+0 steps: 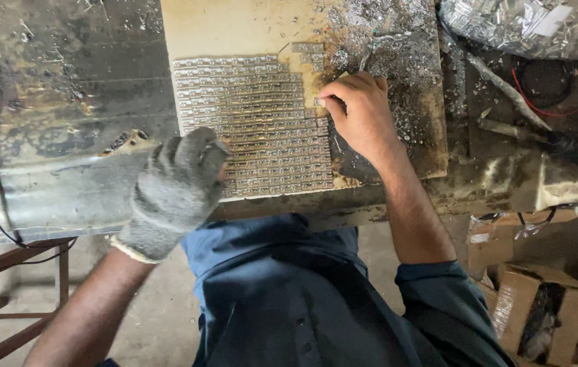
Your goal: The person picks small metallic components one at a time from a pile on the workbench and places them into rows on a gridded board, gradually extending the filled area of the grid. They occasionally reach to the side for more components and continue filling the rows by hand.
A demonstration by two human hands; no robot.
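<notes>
So the main thing here is a tiny silvery metal piece (319, 102), pinched between the thumb and fingertips of the bare right hand (360, 112). It's so small you can barely make out its shape, just a little grey glint at the right edge of the rows, near the top. The fingers are curled in tight around it, so that hand is closed on the piece.

It sits right against a big block of the same kind of pieces (255, 122), lined up in neat horizontal rows, dull silver, packed side by side. The top row runs short and a few extra ones step out at the upper right corner. All of it lies on a pale, stained board (228, 27).

The left hand (177, 190) wears a grey knit glove and rests at the lower left corner of the rows, fingers bent down; can't tell whether it's gripping anything.

To the right of the rows there's a heap of loose shiny metal scraps (397, 47) spread over the board. The board lies on a grimy metal workbench (64, 102). A cardboard box (540, 312) sits on the floor, lower right.
</notes>
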